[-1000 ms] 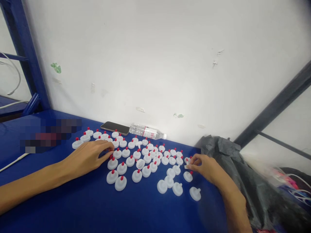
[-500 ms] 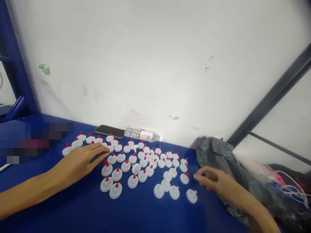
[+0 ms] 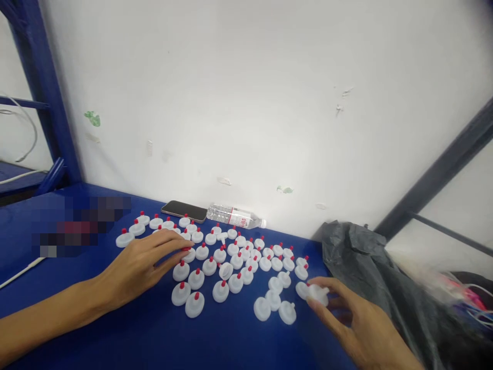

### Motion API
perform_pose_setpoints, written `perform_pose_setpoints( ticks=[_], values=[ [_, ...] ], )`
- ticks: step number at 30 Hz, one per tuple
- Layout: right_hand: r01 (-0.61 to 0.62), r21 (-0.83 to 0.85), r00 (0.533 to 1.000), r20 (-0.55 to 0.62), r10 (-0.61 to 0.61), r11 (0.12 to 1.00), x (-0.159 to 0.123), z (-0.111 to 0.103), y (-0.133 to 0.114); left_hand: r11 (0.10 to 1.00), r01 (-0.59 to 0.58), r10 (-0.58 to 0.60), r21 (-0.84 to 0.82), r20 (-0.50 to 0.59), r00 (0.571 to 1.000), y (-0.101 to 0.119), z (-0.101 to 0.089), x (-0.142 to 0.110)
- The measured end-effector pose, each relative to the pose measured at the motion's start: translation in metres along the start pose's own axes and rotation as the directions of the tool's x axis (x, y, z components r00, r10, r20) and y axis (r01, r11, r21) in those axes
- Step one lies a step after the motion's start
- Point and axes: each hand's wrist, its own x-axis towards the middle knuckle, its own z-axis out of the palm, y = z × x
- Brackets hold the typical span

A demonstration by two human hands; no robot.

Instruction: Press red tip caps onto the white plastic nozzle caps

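Note:
Several white round caps with red tips [image 3: 221,290] lie spread over the blue table [image 3: 146,334]. A few plain white caps without red tips [image 3: 262,309] sit at the near right of the group. My left hand [image 3: 144,262] rests flat among the caps on the left, its fingers stretched out and touching one. My right hand [image 3: 356,324] is at the right edge of the group, its fingertips pinched on a plain white cap [image 3: 318,294].
A dark phone [image 3: 184,210] and a lying clear water bottle [image 3: 234,216] are by the white wall behind the caps. A grey plastic bag [image 3: 370,267] bulges at the right. A white cable [image 3: 19,271] runs at the left. A blurred patch [image 3: 77,226] lies at the left.
My right hand left the red-tipped cap it was handling, drew back toward me and took hold of a plain white cap. My left hand stayed among the caps.

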Motion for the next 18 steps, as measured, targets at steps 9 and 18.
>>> perform_pose_setpoints(
  ticks=[9,18],
  values=[
    [0.568,-0.119,0.807,-0.117,-0.579,0.815,-0.01,0.079,-0.099,0.966,-0.158,0.169,-0.207,0.04,0.985,0.029,-0.002,-0.015],
    [0.673,-0.053,0.734,-0.075,-0.675,0.738,-0.016,0.098,-0.105,0.964,-0.189,0.205,-0.186,0.065,0.977,0.045,-0.005,-0.018]
  ],
)
